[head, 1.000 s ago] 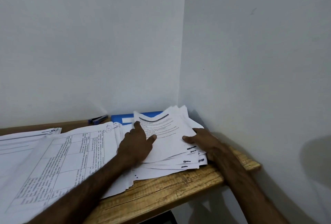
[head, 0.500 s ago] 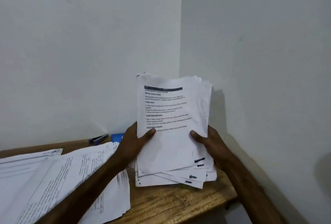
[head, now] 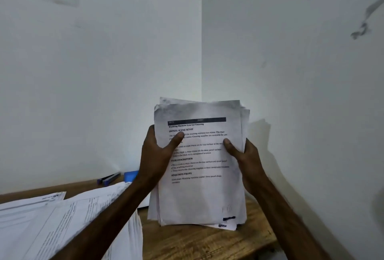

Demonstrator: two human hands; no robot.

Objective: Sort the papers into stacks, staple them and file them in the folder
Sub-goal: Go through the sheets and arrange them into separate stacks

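Left hand (head: 158,155): thumb pressed across the front page, fingers wrapped behind, clamped on the left edge of a thick stack of white printed papers (head: 199,193). Right hand (head: 245,155): same grip on the right edge. Stack upright, sheet edges uneven, lower edge down at the brown wooden table (head: 197,243), near the wall corner. Left of it, loose white form sheets (head: 52,218) spread flat. Behind them, a blue folder corner (head: 131,175) and a dark blue oblong object (head: 109,178).
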